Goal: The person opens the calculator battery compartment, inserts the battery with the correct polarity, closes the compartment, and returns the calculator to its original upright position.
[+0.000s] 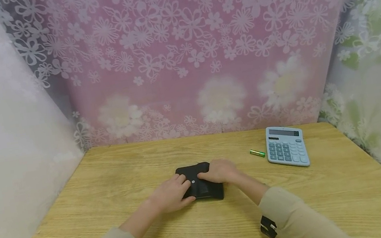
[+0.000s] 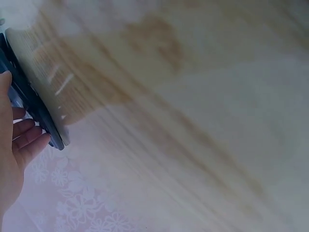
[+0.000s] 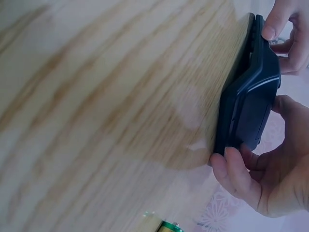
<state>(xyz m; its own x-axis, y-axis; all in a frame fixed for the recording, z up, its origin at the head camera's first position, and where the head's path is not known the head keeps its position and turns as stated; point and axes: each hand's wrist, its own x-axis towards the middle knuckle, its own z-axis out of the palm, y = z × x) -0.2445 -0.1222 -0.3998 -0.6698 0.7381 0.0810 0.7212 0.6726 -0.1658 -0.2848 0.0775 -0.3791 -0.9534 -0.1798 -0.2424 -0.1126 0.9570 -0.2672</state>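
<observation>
A black wedge-shaped device [image 1: 205, 190] lies on the table in front of me, with a small pale round spot on its upper face. In the right wrist view its thick body [image 3: 251, 113] shows a raised end and key-like bumps along the side toward the table; its exact kind is unclear. My left hand [image 1: 172, 193] grips its left part, fingers on top and thumb by the near edge. With my right hand [image 1: 219, 171] I hold its far right corner, thumb on the upper face and fingertips at the edge.
Right of the device lies a green battery [image 1: 257, 153], beside a light blue calculator [image 1: 286, 147] with a grey display. The wooden table [image 1: 111, 179] ends at a pink flowered curtain [image 1: 181, 55]. Pale curtains hang on both sides.
</observation>
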